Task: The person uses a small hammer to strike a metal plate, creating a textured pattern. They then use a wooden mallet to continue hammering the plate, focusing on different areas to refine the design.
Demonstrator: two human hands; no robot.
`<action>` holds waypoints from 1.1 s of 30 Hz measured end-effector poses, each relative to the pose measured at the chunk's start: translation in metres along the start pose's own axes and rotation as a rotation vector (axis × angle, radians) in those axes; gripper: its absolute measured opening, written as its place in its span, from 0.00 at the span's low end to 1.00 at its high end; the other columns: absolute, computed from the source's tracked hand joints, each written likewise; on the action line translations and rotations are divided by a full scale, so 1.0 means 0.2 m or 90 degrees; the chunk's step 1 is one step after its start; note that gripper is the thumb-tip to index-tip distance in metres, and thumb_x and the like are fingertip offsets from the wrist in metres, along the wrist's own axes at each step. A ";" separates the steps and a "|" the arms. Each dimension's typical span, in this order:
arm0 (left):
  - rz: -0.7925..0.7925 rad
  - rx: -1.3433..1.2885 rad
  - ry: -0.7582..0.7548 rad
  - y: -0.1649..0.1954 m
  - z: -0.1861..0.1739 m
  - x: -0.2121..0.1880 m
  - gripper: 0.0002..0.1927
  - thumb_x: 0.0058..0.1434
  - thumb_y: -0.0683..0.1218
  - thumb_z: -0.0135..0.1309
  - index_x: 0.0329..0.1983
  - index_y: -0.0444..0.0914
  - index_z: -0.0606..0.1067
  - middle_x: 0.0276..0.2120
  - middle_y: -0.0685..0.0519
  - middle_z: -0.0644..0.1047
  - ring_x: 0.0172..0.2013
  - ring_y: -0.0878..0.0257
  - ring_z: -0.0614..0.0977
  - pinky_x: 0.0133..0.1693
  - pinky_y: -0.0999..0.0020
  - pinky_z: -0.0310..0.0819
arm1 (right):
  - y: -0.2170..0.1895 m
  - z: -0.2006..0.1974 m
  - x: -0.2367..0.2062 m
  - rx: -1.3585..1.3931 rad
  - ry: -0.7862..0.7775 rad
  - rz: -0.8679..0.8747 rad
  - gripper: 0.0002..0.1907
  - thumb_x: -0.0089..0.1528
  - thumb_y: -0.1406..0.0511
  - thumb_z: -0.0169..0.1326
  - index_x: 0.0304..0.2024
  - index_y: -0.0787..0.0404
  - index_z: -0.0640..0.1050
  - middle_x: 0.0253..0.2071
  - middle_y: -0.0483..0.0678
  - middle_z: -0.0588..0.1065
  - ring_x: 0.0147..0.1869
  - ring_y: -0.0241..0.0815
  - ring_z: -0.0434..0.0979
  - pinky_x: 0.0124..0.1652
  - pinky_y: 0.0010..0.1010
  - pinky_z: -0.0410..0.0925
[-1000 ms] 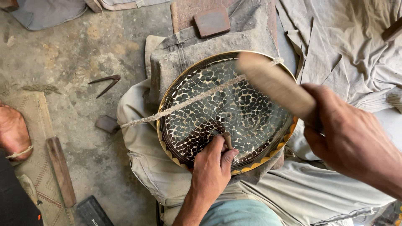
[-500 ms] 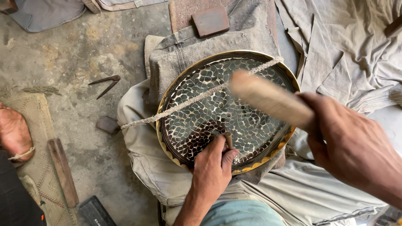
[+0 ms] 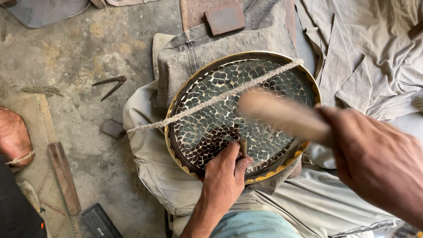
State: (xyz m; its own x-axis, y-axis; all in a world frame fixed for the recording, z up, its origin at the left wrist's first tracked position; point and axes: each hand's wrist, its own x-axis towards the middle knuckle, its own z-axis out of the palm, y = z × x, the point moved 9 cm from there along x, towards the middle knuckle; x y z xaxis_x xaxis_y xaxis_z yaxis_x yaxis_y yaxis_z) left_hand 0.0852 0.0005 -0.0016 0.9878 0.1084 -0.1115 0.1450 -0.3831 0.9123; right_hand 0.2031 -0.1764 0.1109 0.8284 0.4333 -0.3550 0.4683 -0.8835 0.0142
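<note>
A round brass plate with a dark engraved leaf pattern rests on a cloth-covered block. A frayed cord lies stretched across it from lower left to upper right. My left hand rests on the plate's near rim and pinches a small chisel upright against the metal. My right hand grips a wooden mallet, blurred with motion, above the right half of the plate.
Metal dividers and a small dark block lie on the concrete floor at left. A wooden stick lies on a woven mat. Another person's foot shows at the left edge. A rusty metal slab sits behind the plate.
The mallet in my right hand has swung down and leftward toward the chisel. My left hand stays on the plate's near rim with the chisel.
</note>
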 end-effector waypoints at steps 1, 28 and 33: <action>-0.016 -0.008 -0.009 -0.01 0.01 0.00 0.13 0.66 0.46 0.57 0.47 0.32 0.71 0.33 0.45 0.80 0.33 0.54 0.85 0.31 0.60 0.79 | -0.07 -0.04 -0.01 -0.071 0.064 -0.097 0.35 0.54 0.64 0.56 0.65 0.54 0.68 0.43 0.47 0.78 0.41 0.48 0.82 0.42 0.43 0.74; 0.001 -0.001 0.003 -0.01 0.03 0.00 0.18 0.63 0.43 0.59 0.56 0.35 0.74 0.38 0.46 0.83 0.35 0.58 0.87 0.33 0.65 0.85 | 0.05 0.12 -0.09 -0.059 -0.076 0.001 0.32 0.61 0.63 0.56 0.69 0.52 0.67 0.43 0.45 0.78 0.41 0.42 0.81 0.45 0.38 0.75; -0.003 0.003 -0.022 -0.04 0.06 -0.01 0.14 0.66 0.44 0.59 0.54 0.36 0.75 0.35 0.47 0.82 0.33 0.60 0.87 0.31 0.68 0.85 | -0.04 0.07 -0.07 -0.182 -0.060 -0.072 0.32 0.59 0.64 0.54 0.67 0.51 0.68 0.44 0.47 0.79 0.42 0.44 0.82 0.48 0.43 0.74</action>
State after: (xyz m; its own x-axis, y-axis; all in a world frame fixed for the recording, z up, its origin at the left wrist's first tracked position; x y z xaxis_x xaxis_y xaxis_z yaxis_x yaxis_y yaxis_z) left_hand 0.0819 -0.0071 -0.0141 0.9884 0.0787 -0.1295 0.1500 -0.3875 0.9096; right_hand 0.1843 -0.1783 0.1030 0.7402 0.4961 -0.4538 0.6343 -0.7392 0.2265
